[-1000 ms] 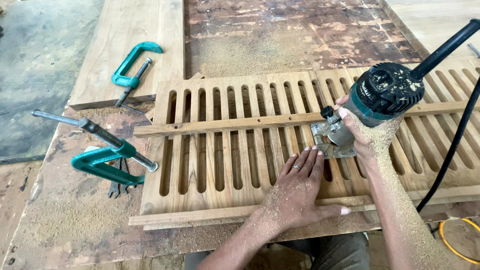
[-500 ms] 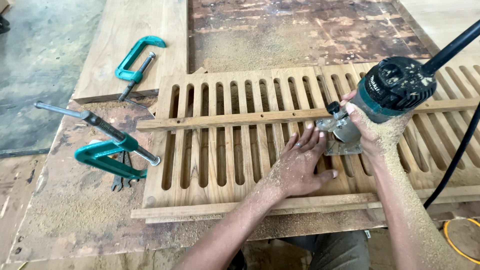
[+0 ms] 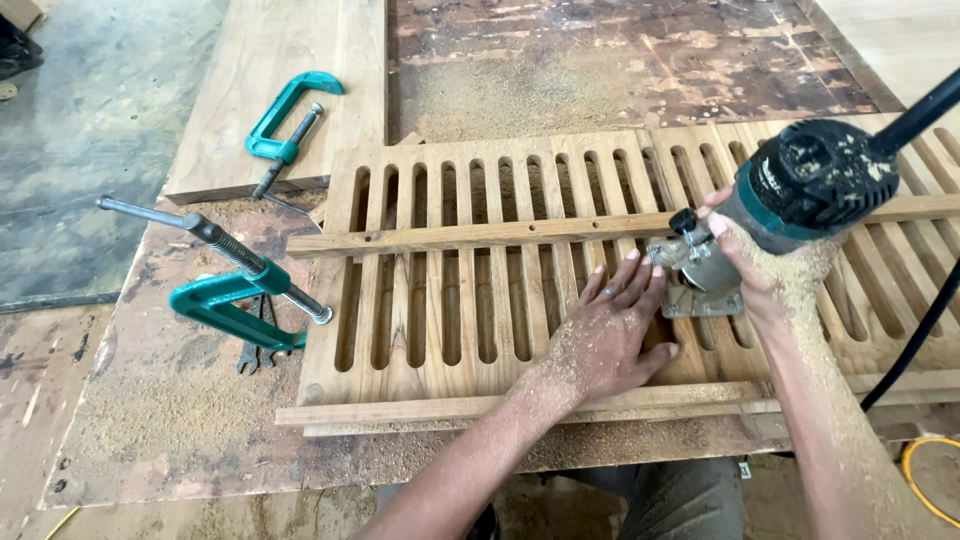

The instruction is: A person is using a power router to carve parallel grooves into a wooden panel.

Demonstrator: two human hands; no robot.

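- Here the right hand (image 3: 765, 265) is closed around the body of a teal and black trim router (image 3: 800, 190); its grip is wrapped tight on the motor housing, and sawdust covers the hand and the forearm.
- The router stands upright on a slatted wooden panel (image 3: 450, 290), with its metal base plate (image 3: 700, 285) flat on the slats, just below a thin wooden batten (image 3: 480, 236) that crosses the panel from left to right.
- The left hand (image 3: 605, 335) lies flat on the panel, palm down, fingers spread and straight; its grip is fully open and it holds nothing. The fingertips (image 3: 632, 258) reach up just beside the base plate, and I cannot tell if they touch it.
- A second batten (image 3: 450, 408) runs along the near edge of the panel, just under the left wrist.
- A black power cord (image 3: 925, 315) goes from the top of the router and hangs down on the right side.
- The panel rests on a worn worktop (image 3: 160, 420) covered in sawdust.
- To the left of the panel, a green C-clamp (image 3: 235, 300) grips the worktop edge, its screw touching the corner of the panel.
- Another green C-clamp (image 3: 285, 125) lies farther away on a wooden board (image 3: 290, 60).
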